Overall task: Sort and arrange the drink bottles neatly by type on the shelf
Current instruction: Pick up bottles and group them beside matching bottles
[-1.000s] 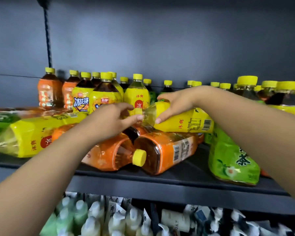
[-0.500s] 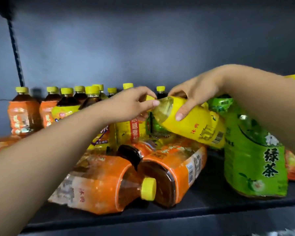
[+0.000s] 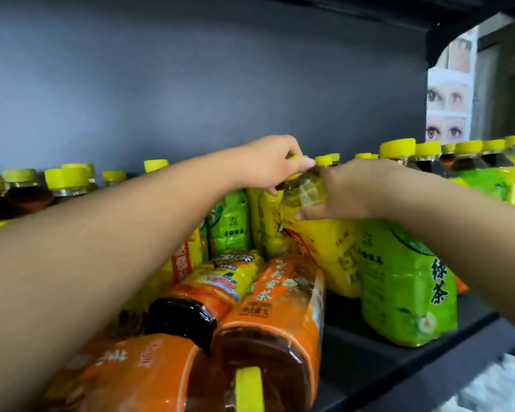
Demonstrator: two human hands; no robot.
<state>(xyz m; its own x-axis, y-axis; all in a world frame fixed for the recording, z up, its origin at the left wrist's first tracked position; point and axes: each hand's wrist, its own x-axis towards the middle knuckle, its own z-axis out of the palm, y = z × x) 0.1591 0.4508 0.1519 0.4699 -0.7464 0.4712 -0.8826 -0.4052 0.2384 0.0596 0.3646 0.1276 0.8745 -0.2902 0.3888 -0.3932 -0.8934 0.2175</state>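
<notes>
1. Right, I have both hands on one yellow bottle (image 3: 321, 242), about midway along the shelf (image 3: 399, 361) and back from its front edge.
2. My right hand (image 3: 348, 191) is clamped on the bottle's clear shoulder. The thumb runs along the top of the label and the fingers wrap over the far side.
3. My left hand (image 3: 268, 165) comes in from the left. Its fingers are curled down over the bottle's top, pinching the cap, and only a sliver of yellow shows beneath them.
4. The yellow bottle is nearly upright, with its top leaning toward the left end of the shelf. I cannot see whether its base is on the shelf.
5. A green bottle (image 3: 408, 286) stands upright just beside it on the right, near the front edge, and touches its label.
6. Two orange bottles lie on their sides at the front edge. One (image 3: 280, 307) is just left of the yellow bottle. The other (image 3: 137, 376) is further left, under my left forearm, with its yellow cap (image 3: 249, 388) pointing at me.
7. A yellow-wrapped bottle (image 3: 232, 272) lies behind those two, and a small green bottle (image 3: 229, 224) stands behind that.
8. Upright bottles with yellow caps line the back edge on the left (image 3: 27, 185) and on the right (image 3: 428, 156), against the grey wall (image 3: 191, 84).
</notes>
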